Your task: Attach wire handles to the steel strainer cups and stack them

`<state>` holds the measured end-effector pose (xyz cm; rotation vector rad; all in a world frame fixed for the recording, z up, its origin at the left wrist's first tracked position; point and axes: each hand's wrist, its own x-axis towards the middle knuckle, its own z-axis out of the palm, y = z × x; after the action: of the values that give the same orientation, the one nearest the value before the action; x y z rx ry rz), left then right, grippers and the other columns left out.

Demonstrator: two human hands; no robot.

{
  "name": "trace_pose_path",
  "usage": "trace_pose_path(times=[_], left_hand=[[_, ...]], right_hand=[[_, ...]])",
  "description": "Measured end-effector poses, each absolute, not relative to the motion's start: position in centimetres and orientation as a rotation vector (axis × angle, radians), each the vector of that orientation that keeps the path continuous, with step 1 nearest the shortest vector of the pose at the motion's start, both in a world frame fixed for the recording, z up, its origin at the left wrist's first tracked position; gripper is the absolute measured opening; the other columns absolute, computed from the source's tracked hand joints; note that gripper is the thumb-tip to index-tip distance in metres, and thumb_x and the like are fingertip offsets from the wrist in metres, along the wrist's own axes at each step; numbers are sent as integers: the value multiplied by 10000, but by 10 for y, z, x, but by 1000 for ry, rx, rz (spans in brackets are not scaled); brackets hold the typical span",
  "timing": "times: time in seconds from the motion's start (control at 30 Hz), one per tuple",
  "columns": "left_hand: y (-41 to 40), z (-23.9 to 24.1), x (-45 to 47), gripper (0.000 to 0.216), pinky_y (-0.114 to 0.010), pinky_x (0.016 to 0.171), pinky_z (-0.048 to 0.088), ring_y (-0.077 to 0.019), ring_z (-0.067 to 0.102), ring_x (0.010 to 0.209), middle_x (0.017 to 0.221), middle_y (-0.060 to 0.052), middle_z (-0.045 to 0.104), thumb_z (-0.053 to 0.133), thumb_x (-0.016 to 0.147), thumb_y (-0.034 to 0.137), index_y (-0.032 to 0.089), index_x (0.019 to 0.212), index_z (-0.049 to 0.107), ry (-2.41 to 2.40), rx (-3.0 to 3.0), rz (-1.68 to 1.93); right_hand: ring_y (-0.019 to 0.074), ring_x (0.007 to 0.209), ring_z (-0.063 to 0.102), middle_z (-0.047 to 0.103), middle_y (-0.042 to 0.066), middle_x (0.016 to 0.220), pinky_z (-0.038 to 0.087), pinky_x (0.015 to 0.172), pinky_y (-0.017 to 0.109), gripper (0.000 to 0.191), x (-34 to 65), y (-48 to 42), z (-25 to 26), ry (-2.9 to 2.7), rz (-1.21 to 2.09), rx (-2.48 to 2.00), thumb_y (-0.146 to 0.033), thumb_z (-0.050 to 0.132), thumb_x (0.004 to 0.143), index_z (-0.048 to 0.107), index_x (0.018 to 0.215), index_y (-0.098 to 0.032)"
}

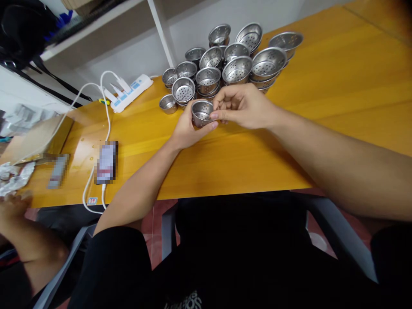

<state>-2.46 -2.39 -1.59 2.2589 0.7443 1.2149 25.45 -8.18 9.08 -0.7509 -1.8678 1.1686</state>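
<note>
In my left hand [187, 130] is a small perforated steel cup [202, 112], tilted so that its holed inside faces me. The fingers wrap behind it and the thumb lies along its near side. My right hand [240, 105] is at the cup's right rim, fingers curled and thumb and fingertips pinched there. Just beyond stand stacks of like cups in several sizes, among them a small single cup [168, 104], a stack in the middle [208, 79] and a wider stack [268, 64] at the right.
A white power strip [131, 93] with plugs and cables lies left of the cups on the wooden table [337, 86]. Nearer me is a phone [107, 162] on a white cable. Another person's hand [14, 206] rests by crumpled wrapping [21, 179] at the far left.
</note>
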Motion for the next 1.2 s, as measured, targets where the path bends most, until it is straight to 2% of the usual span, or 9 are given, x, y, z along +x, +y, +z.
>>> trace_pose_path(times=[0.27, 0.43, 0.53, 0.6, 0.77, 0.97, 1.07, 1.2], left_hand=[[-28, -10, -23, 937, -559, 1232, 755, -324, 885, 1341, 1503, -103, 813, 888, 1051, 986, 354, 1690, 622, 691, 2260, 1196], [-28, -10, -26, 940, -597, 1378, 699, -340, 860, 1478, 1558, -107, 798, 827, 1108, 978, 333, 1745, 577, 735, 2312, 1118], [-28, -10, -28, 958, -618, 1441, 665, -363, 835, 1571, 1616, -111, 785, 813, 1118, 980, 341, 1780, 546, 744, 2337, 1116], [-27, -10, -30, 949, -614, 1449, 668, -373, 831, 1600, 1642, -120, 781, 825, 1117, 968, 346, 1781, 554, 752, 2351, 1134], [-23, -11, -34, 939, -612, 1471, 658, -397, 807, 1660, 1702, -128, 763, 855, 1124, 924, 373, 1816, 542, 807, 2364, 1159], [-25, -6, -36, 903, -591, 1482, 666, -396, 779, 1716, 1744, -124, 738, 836, 1145, 897, 390, 1824, 522, 853, 2331, 1169], [-33, 1, -34, 908, -612, 1483, 671, -406, 784, 1713, 1727, -123, 747, 832, 1129, 926, 380, 1793, 539, 883, 2310, 1143], [-46, 14, -29, 961, -691, 1511, 645, -451, 759, 1745, 1730, -134, 752, 842, 1097, 971, 347, 1773, 564, 979, 2318, 1079]], right_hand=[[330, 837, 753, 771, 24, 854, 719, 790, 564, 776, 255, -78, 85, -1849, 1182, -746, -1067, 1100, 760, 786, 964, -387], [263, 717, 694, 751, 15, 802, 650, 685, 476, 700, 253, -67, 74, -1781, 1209, -521, -932, 1189, 790, 863, 982, -343], [261, 728, 686, 792, 24, 835, 651, 692, 474, 645, 252, -66, 69, -1763, 1166, -470, -882, 1201, 820, 904, 1010, -342], [275, 789, 700, 854, 27, 936, 686, 742, 494, 601, 252, -68, 67, -1778, 1058, -520, -886, 1172, 864, 929, 1078, -380], [315, 953, 758, 919, 63, 1223, 729, 886, 555, 427, 263, -67, 65, -1903, 682, -643, -827, 893, 1156, 935, 1300, -427], [427, 1236, 826, 880, 114, 1457, 736, 1136, 708, 202, 270, -65, 70, -2058, 550, -649, -535, 933, 1114, 934, 1267, -404], [460, 1393, 821, 855, 103, 1540, 674, 1306, 769, 205, 267, -68, 69, -2103, 516, -624, -404, 892, 1106, 931, 1307, -397], [459, 1477, 819, 825, 113, 1584, 670, 1353, 749, 261, 261, -69, 58, -2177, 456, -586, -361, 817, 1129, 930, 1365, -354]])
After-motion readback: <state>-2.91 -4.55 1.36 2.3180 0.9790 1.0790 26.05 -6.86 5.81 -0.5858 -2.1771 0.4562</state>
